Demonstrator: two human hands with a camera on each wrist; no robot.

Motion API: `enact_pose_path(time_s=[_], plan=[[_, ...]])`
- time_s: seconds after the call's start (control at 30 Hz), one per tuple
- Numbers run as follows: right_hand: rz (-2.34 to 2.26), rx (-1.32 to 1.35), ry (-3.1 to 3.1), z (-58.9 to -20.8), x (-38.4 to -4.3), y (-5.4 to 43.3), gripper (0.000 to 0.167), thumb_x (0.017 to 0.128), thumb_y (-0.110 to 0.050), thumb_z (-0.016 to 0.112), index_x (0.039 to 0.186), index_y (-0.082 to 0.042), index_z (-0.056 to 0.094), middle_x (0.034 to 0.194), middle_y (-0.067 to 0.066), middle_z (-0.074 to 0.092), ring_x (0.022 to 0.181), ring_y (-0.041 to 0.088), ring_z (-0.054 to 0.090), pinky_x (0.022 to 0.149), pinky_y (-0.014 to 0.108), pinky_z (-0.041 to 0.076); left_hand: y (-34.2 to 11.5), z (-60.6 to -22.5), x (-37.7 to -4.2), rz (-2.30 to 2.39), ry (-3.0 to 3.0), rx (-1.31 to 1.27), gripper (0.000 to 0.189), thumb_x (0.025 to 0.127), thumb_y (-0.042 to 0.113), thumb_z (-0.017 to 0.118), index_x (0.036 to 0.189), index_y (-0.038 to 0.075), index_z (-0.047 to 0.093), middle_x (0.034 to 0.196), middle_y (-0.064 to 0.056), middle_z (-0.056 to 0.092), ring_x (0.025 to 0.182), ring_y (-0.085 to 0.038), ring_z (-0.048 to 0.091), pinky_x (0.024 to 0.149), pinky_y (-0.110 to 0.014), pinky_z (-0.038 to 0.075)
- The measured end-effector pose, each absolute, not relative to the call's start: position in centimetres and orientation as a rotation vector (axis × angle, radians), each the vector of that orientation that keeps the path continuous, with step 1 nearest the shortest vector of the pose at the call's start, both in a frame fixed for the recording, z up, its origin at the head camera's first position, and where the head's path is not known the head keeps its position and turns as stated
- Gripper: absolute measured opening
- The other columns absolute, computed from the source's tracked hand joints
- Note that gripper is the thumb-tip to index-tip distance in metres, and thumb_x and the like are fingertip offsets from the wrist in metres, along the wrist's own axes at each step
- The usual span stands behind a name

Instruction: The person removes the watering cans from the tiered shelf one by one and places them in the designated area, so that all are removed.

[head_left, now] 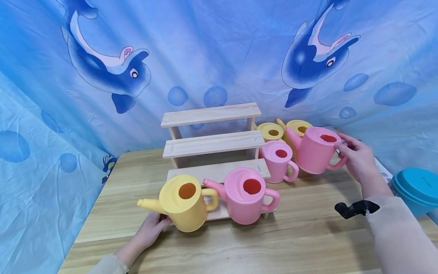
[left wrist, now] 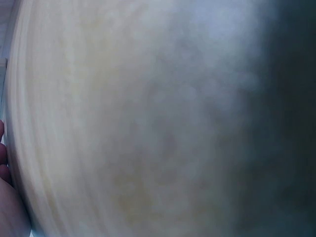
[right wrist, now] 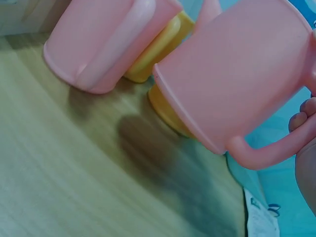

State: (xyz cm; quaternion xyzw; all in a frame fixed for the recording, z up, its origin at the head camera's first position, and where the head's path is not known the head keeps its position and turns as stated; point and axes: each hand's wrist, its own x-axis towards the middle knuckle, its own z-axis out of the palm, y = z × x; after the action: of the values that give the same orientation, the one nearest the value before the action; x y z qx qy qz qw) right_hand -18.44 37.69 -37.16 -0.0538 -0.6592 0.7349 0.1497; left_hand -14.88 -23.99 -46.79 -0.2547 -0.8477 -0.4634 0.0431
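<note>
My right hand (head_left: 359,156) grips the handle of a pink watering can (head_left: 315,152). In the right wrist view that can is tilted and off the table, its shadow below. Another pink watering can (head_left: 275,161) and two yellow watering cans (head_left: 270,129) stand beside the wooden tiered stand (head_left: 213,144). On the stand's lowest step are a yellow watering can (head_left: 186,213), spout to the left, and a pink watering can (head_left: 243,205). My left hand (head_left: 150,230) is low by the yellow can and the stand's left end; its fingertips are partly hidden there.
A teal lidded container (head_left: 415,190) stands at the right edge of the wooden table (head_left: 239,251). A blue dolphin-print curtain (head_left: 219,49) hangs behind and at the left. Printed paper (right wrist: 261,217) lies at the table's right side.
</note>
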Motion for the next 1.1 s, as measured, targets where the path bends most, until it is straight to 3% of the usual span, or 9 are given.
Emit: enact_pose_path(time_s=[0.13, 0.4, 0.7, 1.1], plan=[[2.107, -0.137, -1.896, -38.2, -18.2, 37.6, 0.060, 0.086, -0.018, 0.068, 0.140, -0.010, 0.043, 0.091, 0.000, 0.044, 0.075, 0.012, 0.044, 0.058, 0.016, 0.046, -24.0, -46.8, -14.9, -1.427, -2.591, -0.771, 0.024, 0.081, 0.003, 0.061, 0.104, 0.009, 0.057, 0.088, -0.002, 0.059, 0.078, -0.004, 0.052, 0.066, -0.025, 0.046], [1.849, -0.275, -2.163, -40.1, -18.0, 37.3, 0.063, 0.088, -0.029, 0.065, 0.143, -0.015, 0.039, 0.094, 0.001, 0.040, 0.076, 0.010, 0.044, 0.055, 0.016, 0.045, -24.0, -47.0, -14.8, -1.426, -2.605, -0.752, 0.023, 0.082, 0.005, 0.061, 0.104, 0.009, 0.056, 0.087, -0.004, 0.058, 0.078, -0.005, 0.051, 0.065, -0.025, 0.045], [1.630, -0.343, -2.323, -41.4, -17.8, 36.7, 0.070, 0.088, -0.037, 0.062, 0.147, -0.019, 0.029, 0.099, 0.002, 0.036, 0.083, 0.014, 0.039, 0.060, 0.016, 0.047, -24.0, -47.2, -14.7, -1.447, -2.581, -0.766, 0.024, 0.081, 0.000, 0.060, 0.102, 0.010, 0.056, 0.083, 0.009, 0.054, 0.073, -0.005, 0.051, 0.062, -0.025, 0.045], [1.442, -0.334, -2.422, -40.8, -17.7, 37.1, 0.079, 0.089, -0.040, 0.060, 0.150, -0.017, 0.016, 0.105, 0.006, 0.036, 0.090, 0.014, 0.036, 0.065, 0.011, 0.042, -23.8, -46.8, -14.8, -1.441, -2.594, -0.752, 0.021, 0.083, 0.003, 0.060, 0.104, 0.008, 0.057, 0.089, 0.005, 0.058, 0.079, -0.006, 0.053, 0.067, -0.025, 0.046]])
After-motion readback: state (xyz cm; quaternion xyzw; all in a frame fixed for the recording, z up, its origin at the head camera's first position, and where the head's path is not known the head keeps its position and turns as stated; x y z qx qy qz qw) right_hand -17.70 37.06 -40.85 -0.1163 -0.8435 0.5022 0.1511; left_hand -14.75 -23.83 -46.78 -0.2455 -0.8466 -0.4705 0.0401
